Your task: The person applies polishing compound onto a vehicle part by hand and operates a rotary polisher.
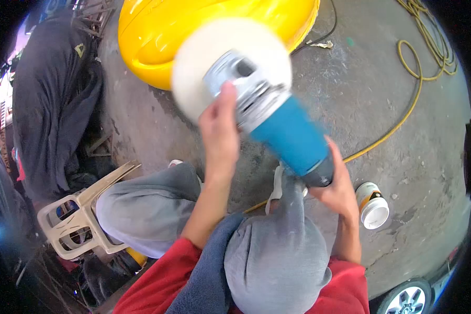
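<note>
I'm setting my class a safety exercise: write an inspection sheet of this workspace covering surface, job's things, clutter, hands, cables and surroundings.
Surface: grey floor, stained and scuffed.
Job's things: blue power tool, blurred, with a round white pad; glossy yellow piece partly hidden by the pad, contact unclear.
Clutter: white tub at right; cream plastic chair at left.
Hands: left hand on the tool's silver head; right hand at its rear end.
Cables: yellow line across the floor, looped at upper right; dark cable near the yellow piece.
Surroundings: dark draped cloth; vehicle wheel, lower right.

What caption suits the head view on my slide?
Left hand and right hand hold a blue power tool with a round white pad, a glossy yellow piece beyond.
</note>
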Demonstrator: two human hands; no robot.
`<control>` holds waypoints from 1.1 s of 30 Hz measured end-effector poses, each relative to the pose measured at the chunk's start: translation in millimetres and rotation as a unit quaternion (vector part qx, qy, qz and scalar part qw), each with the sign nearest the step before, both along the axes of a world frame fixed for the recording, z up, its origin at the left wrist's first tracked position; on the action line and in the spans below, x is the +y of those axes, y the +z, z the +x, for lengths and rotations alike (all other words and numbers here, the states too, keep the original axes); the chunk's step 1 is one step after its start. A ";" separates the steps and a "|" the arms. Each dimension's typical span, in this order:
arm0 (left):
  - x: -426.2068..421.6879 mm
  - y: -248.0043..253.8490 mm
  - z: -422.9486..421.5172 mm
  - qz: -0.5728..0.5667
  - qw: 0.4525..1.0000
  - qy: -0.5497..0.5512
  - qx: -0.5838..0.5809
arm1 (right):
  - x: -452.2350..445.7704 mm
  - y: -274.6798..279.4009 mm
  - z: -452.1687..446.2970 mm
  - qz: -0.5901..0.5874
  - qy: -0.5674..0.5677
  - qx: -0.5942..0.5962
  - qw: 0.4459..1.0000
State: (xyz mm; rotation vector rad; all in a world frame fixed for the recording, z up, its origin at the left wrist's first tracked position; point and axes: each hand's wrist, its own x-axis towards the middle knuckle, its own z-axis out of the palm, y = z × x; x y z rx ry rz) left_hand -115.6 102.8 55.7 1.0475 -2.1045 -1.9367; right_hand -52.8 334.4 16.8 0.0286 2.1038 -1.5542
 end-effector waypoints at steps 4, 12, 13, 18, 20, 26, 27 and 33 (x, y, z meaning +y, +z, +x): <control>-40.3 2.6 45.1 0.071 0.993 0.078 0.049 | -26.4 13.2 -2.3 -0.001 0.086 -0.010 0.996; 12.4 24.2 11.7 0.129 0.990 0.050 -0.007 | 28.9 85.1 -38.5 0.084 0.101 -0.057 0.990; 28.3 39.2 -7.9 0.141 0.989 0.007 -0.032 | 39.5 93.2 -40.7 0.122 0.076 -0.060 0.988; 54.9 43.8 -48.8 0.231 0.972 -0.017 -0.043 | 64.7 118.3 -55.1 0.127 -0.020 -0.145 0.981; 44.2 51.8 -38.4 0.202 0.977 -0.008 -0.064 | 63.8 124.4 -65.1 0.137 0.007 -0.157 0.978; 9.2 63.6 11.3 0.124 0.987 0.047 -0.090 | 28.4 123.5 -103.7 0.133 0.235 -0.148 0.951; 8.3 59.8 14.3 0.143 0.985 0.090 -0.041 | 25.9 122.2 -107.7 0.132 0.240 -0.148 0.950; 36.0 61.7 -13.8 0.135 0.988 0.013 -0.078 | 70.2 119.3 -104.5 0.122 0.193 -0.125 0.965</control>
